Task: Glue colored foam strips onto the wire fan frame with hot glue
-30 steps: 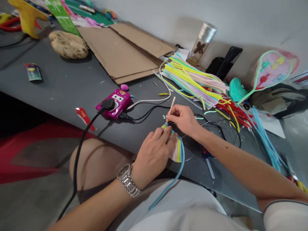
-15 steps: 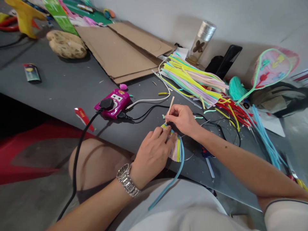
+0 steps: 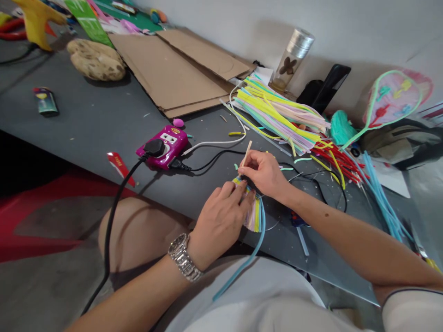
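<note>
My left hand (image 3: pixel 221 220), with a metal watch on the wrist, lies fingers-down on a small woven piece of pastel pipe cleaners (image 3: pixel 254 215) at the near edge of the dark table (image 3: pixel 100 124). A long blue pipe cleaner (image 3: pixel 249 258) trails from the piece toward my lap. My right hand (image 3: pixel 265 171) is closed in a pinch on a thin pale stick (image 3: pixel 246 153) that stands up just beyond the woven piece.
A purple power strip (image 3: pixel 163 146) with a black plug and cables sits left of my hands. Behind lie a pile of coloured pipe cleaners (image 3: pixel 280 113), red ones (image 3: pixel 337 161), cardboard sheets (image 3: pixel 180 69), a metal-capped bottle (image 3: pixel 290 57), a fan-shaped craft (image 3: pixel 391 99) and a stone-like lump (image 3: pixel 97 60).
Almost nothing has changed; both hands stay on the woven piece and the stick, with only a slight shift of the view.
</note>
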A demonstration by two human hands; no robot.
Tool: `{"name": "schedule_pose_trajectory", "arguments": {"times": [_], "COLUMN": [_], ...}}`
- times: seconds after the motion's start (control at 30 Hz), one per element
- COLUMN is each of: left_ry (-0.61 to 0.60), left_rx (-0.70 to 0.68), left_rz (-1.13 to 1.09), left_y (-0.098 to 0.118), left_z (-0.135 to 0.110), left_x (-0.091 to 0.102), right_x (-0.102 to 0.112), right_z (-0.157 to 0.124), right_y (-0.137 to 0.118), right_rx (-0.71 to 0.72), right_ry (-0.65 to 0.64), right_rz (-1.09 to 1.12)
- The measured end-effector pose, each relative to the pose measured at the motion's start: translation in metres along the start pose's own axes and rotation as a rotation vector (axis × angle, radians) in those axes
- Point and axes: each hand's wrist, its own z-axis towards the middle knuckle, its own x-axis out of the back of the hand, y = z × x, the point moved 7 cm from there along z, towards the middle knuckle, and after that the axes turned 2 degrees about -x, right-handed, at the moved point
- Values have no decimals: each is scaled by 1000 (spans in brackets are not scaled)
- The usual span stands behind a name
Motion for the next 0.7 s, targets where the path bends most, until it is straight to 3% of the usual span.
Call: {"name": "schedule_pose_trajectory", "arguments": {"times": [0.7], "left_ry": [19], "left_rx": [-5], "left_rz": [-26], "left_y": [-1], "left_z": [-1], "left_x": [-2], "right_x": [4], "right_z": [-4], "right_y": [11], "right_rx": [-16], "right_ry": [73], "right_rz": [129]}}
